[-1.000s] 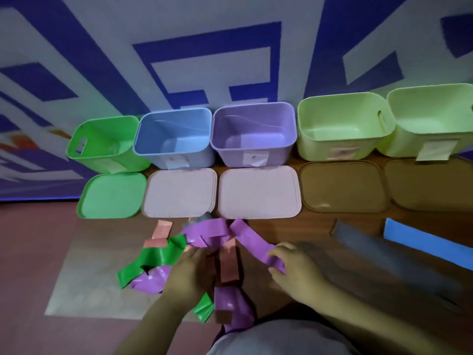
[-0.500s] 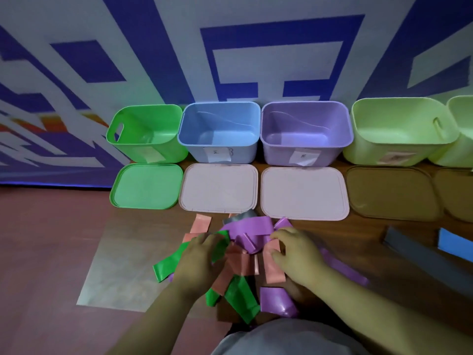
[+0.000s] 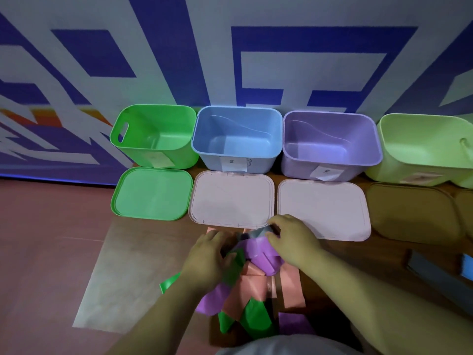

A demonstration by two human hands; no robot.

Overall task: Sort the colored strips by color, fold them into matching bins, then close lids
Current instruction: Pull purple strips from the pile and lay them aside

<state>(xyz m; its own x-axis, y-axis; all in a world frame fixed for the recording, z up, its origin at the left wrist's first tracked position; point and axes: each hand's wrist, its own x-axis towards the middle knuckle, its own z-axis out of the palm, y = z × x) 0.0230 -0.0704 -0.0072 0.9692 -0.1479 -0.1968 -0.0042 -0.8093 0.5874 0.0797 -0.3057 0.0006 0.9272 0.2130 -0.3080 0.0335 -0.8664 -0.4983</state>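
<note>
Left hand [image 3: 207, 260] resting on strips [image 3: 253, 285], right hand [image 3: 294, 239] — pinching grey strip [image 3: 252, 234]

Four open bins stand in a far row: a green bin [image 3: 138, 157], a blue bin [image 3: 210, 162], a purple bin [image 3: 297, 168] and a pale green bin [image 3: 399, 172], each with a paper label. Their lids lie flat just in front: a green lid [image 3: 151, 193], two pinkish lids [image 3: 230, 198] [image 3: 322, 208] and a brown lid [image 3: 409, 213]. Nearer lies a tangled pile of purple strips [image 3: 258, 254], green strips [image 3: 256, 319] and salmon strips [image 3: 253, 285], with a grey strip [image 3: 252, 234] at its far edge.
</note>
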